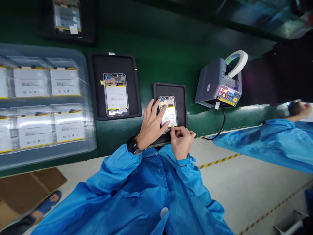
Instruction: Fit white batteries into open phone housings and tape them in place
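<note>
An opened phone point(172, 112) with a white battery and exposed circuit board lies in a small black tray point(182, 107) at the table's front edge. My left hand point(152, 123) is open, its fingers spread over the phone's left side and touching it. At the phone's lower end, my right hand point(182, 141) is closed, thumb and forefinger pinched together. Whatever the pinch holds is too small to make out. A small pale patch shows on the battery's lower part, close to the fingertips.
Left stands another opened phone point(116, 98) in a black tray point(135, 88); a third phone point(67, 19) lies farther back. A clear plastic tray point(91, 137) holds several batteries. Right is a tape dispenser point(207, 83) with a tape roll point(241, 63) and black cable point(223, 125). A co-worker's blue sleeve point(266, 138) reaches the table.
</note>
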`<control>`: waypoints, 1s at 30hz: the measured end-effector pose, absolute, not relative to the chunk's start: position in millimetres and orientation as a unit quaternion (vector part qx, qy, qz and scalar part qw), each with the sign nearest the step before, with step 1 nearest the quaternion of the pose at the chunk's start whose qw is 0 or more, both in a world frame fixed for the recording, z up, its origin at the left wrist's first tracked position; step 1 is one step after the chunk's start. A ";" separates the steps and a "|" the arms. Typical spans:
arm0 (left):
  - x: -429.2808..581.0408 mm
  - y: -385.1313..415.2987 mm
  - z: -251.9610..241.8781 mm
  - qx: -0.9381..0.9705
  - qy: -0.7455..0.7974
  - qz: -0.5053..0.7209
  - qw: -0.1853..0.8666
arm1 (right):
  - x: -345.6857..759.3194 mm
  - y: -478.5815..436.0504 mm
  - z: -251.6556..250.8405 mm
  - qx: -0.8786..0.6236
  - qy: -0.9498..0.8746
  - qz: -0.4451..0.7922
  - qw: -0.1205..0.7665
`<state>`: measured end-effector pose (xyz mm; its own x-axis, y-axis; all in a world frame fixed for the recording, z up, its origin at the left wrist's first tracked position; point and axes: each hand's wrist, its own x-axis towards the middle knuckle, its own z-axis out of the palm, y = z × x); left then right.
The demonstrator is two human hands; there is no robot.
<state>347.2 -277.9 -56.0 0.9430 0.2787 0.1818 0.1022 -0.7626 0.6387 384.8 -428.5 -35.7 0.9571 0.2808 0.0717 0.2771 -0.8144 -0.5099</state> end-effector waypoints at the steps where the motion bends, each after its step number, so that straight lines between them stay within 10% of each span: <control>1: 347.2 -277.9 -55.8 0.929 0.103 0.133 0.331 | 384.4 -427.7 -35.2 -0.956 -0.148 0.003 0.254; 16: 347.6 -280.2 -54.2 0.931 0.104 0.123 0.327 | 387.4 -428.0 -21.0 -0.971 -0.177 0.034 0.155; 30: 357.6 -295.5 -46.4 0.930 0.169 0.115 0.305 | 410.7 -458.3 -33.9 -0.955 -0.161 -0.028 0.249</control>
